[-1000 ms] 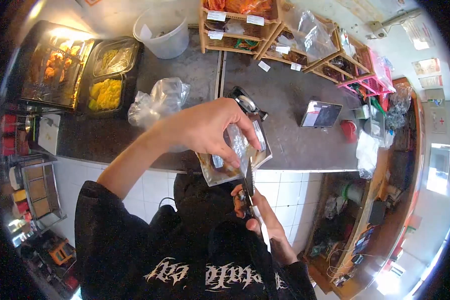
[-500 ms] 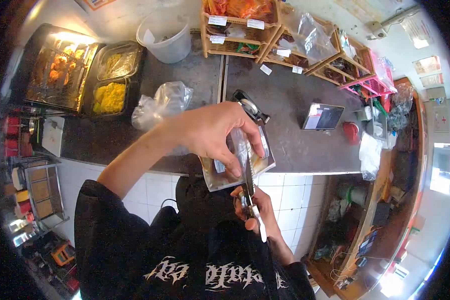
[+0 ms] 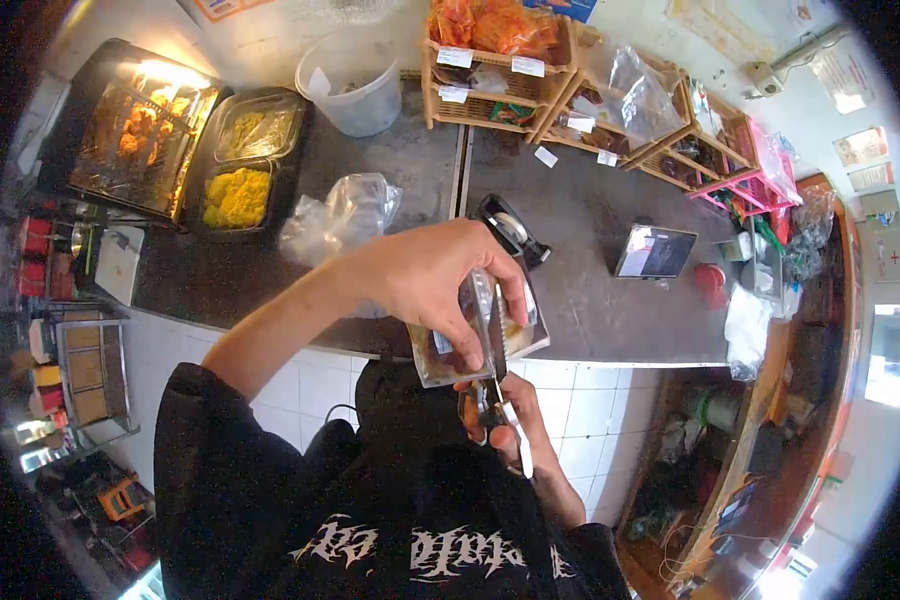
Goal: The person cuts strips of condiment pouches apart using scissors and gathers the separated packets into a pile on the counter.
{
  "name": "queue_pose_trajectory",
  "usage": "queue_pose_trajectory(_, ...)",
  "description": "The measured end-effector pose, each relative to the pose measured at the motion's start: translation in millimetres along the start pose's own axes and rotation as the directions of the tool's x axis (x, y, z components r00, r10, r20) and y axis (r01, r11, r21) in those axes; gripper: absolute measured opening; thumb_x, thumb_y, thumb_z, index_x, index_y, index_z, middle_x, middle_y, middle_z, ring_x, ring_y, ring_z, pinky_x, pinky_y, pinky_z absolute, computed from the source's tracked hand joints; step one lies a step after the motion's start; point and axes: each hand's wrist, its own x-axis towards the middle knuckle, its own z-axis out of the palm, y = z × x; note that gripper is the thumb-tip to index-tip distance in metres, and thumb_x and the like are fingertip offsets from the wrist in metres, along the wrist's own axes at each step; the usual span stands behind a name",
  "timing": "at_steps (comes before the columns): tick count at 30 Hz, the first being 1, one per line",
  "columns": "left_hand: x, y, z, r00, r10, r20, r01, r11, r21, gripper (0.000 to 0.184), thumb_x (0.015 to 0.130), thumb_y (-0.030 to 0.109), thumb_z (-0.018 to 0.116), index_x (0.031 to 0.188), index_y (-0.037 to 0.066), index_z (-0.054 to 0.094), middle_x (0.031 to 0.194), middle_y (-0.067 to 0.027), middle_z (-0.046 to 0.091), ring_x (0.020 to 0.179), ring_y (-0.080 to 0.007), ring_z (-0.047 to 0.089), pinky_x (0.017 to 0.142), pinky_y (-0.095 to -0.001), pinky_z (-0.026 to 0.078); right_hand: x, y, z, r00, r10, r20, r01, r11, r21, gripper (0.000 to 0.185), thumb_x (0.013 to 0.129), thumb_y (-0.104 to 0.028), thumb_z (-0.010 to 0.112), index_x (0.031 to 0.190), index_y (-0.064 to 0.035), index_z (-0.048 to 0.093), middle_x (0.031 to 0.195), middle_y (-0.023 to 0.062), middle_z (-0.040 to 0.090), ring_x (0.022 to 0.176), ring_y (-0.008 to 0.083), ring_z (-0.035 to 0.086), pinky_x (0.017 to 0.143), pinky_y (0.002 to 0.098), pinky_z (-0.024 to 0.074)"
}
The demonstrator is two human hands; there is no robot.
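Note:
My left hand [image 3: 430, 285] arches over the counter's front edge, thumb and fingers pinching a pair of flat, clear plastic packets [image 3: 436, 368]. Their contents look brownish, and pale labels show partly under the fingers. From below, my right hand [image 3: 515, 420] grips a pair of scissors [image 3: 500, 345], its serrated blade pointing up along the gap between the packets. A white handle part [image 3: 526, 462] sticks out beneath the right hand. Whether the blades touch the plastic cannot be made out. Just beyond the packets stands a black tape dispenser [image 3: 513, 230].
Crumpled clear bags [image 3: 340, 215] lie left on the dark counter [image 3: 590, 310]. Behind them are a white bucket [image 3: 355, 100], yellow food in a tray [image 3: 238, 198] and a lit food case [image 3: 145, 130]. Wicker racks [image 3: 490, 100] line the back; a propped phone [image 3: 656, 252] stands right.
The view has shifted, so the counter sits slightly lower and further right. Scissors and packets have drawn a little closer together; both hands keep their grip.

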Motion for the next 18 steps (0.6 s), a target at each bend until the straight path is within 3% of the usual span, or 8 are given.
queue_pose_trajectory(4, -5.5, -7.6, 0.5, 1.000, 0.008, 0.016, -0.005, 0.988, -0.155, 0.050, 0.061, 0.015, 0.093, 0.105, 0.002, 0.072, 0.100, -0.0072, 0.074, 0.093, -0.0148, 0.069, 0.086, -0.0309, 0.053, 0.1, 4.5, -3.8, 1.000, -0.017, 0.009, 0.017, 0.997, -0.075, 0.100, 0.062, -0.083, 0.071, 0.111, 0.0034, 0.061, 0.067, -0.0008, 0.056, 0.056, 0.0081, 0.052, 0.050, 0.0230, 0.0384)
queue_pose_trajectory(7, -12.8, -5.3, -0.9, 0.984, -0.131, 0.120, 0.175, 0.843, -0.509, 0.051, 0.063, 0.015, 0.093, 0.108, 0.002, 0.072, 0.102, -0.0082, 0.074, 0.097, -0.0146, 0.069, 0.090, -0.0311, 0.052, -0.6, -0.5, -1.1, 0.998, -0.029, 0.050, 0.032, 0.998, -0.056, 0.099, 0.064, -0.082, 0.070, 0.113, 0.0039, 0.059, 0.067, -0.0007, 0.055, 0.056, 0.0086, 0.051, 0.051, 0.0232, 0.0383)
queue_pose_trajectory(8, -12.4, -5.9, -0.1, 0.989, -0.105, 0.109, 0.145, 0.862, -0.486, 0.052, 0.063, 0.014, 0.093, 0.109, 0.002, 0.072, 0.103, -0.0084, 0.074, 0.097, -0.0148, 0.069, 0.090, -0.0312, 0.052, -0.6, -3.1, -0.1, 0.997, -0.038, 0.065, 0.041, 0.998, -0.039, 0.100, 0.065, -0.082, 0.070, 0.114, 0.0041, 0.058, 0.067, -0.0008, 0.055, 0.056, 0.0088, 0.051, 0.052, 0.0232, 0.0382)
queue_pose_trajectory(11, -9.2, -13.4, 7.3, 0.997, -0.027, 0.072, 0.057, 0.893, -0.446, 0.052, 0.064, 0.014, 0.093, 0.110, 0.003, 0.073, 0.105, -0.0089, 0.074, 0.097, -0.0152, 0.069, 0.090, -0.0310, 0.053, 0.6, 6.2, -3.3, 0.998, 0.014, 0.068, -0.013, 1.000, -0.017, 0.099, 0.050, -0.089, 0.067, 0.098, -0.0033, 0.058, 0.073, -0.0019, 0.054, 0.064, 0.0091, 0.052, 0.055, 0.0245, 0.0379)
queue_pose_trajectory(14, -7.4, -17.2, 14.1, 0.999, 0.024, 0.037, -0.005, 0.902, -0.431, 0.048, 0.067, 0.012, 0.091, 0.110, 0.001, 0.073, 0.103, -0.0093, 0.075, 0.093, -0.0144, 0.069, 0.087, -0.0290, 0.053, 2.2, 8.8, 9.7, 0.990, -0.135, 0.031, 0.131, 0.986, 0.103, 0.109, 0.066, -0.083, 0.069, 0.127, 0.0041, 0.046, 0.067, 0.0007, 0.052, 0.058, 0.0112, 0.048, 0.056, 0.0240, 0.0384)
queue_pose_trajectory(16, -7.2, -14.6, 13.2, 0.998, 0.047, 0.031, -0.031, 0.926, -0.377, 0.043, 0.072, 0.010, 0.088, 0.110, -0.003, 0.071, 0.100, -0.0096, 0.075, 0.088, -0.0122, 0.069, 0.081, -0.0265, 0.053, 5.5, 9.2, 9.3, 0.994, -0.098, 0.041, 0.093, 0.991, 0.097, 0.107, 0.065, -0.083, 0.068, 0.125, 0.0023, 0.046, 0.069, 0.0015, 0.053, 0.060, 0.0113, 0.050, 0.056, 0.0243, 0.0398)
queue_pose_trajectory(18, -7.6, -11.8, 11.6, 0.999, 0.036, 0.025, -0.025, 0.933, -0.358, 0.045, 0.070, 0.012, 0.090, 0.109, -0.003, 0.071, 0.098, -0.0088, 0.075, 0.087, -0.0120, 0.069, 0.080, -0.0264, 0.053, 7.5, 7.8, 8.8, 0.997, -0.047, 0.055, 0.042, 0.995, 0.089, 0.105, 0.065, -0.084, 0.067, 0.123, 0.0005, 0.046, 0.071, 0.0023, 0.054, 0.062, 0.0114, 0.052, 0.055, 0.0246, 0.0413)
